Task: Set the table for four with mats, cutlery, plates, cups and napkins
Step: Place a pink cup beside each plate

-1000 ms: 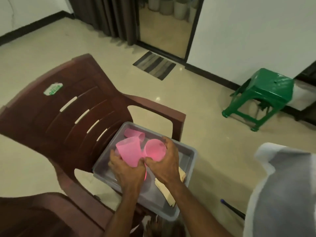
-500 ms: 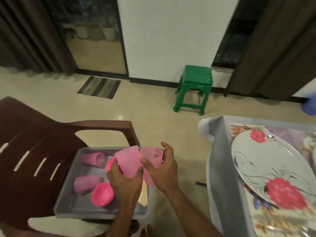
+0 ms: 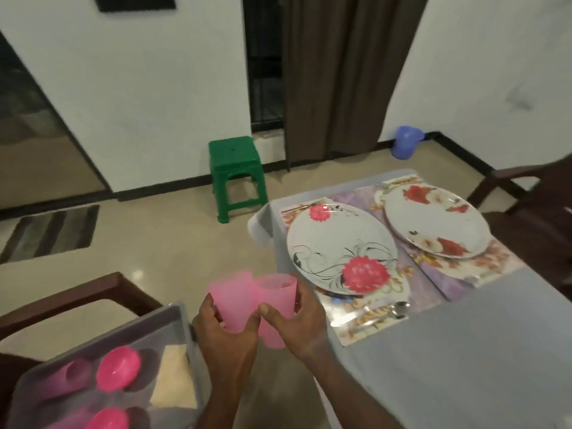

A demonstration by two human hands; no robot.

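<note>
A: Pink plastic cups, one in each of the hands: left hand (image 3: pixel 227 331) wraps the nearer cup (image 3: pixel 232 300), right hand (image 3: pixel 298 320) grips the other cup (image 3: pixel 276 300), both held just off the surface (image 3: pixel 464 351) edge.

B: Set one upright beside the near plate (image 3: pixel 340 252), clear of the spoon (image 3: pixel 397 309) (don't nudge the mat (image 3: pixel 365 323)); the other by the far plate (image 3: pixel 436 221).
</note>
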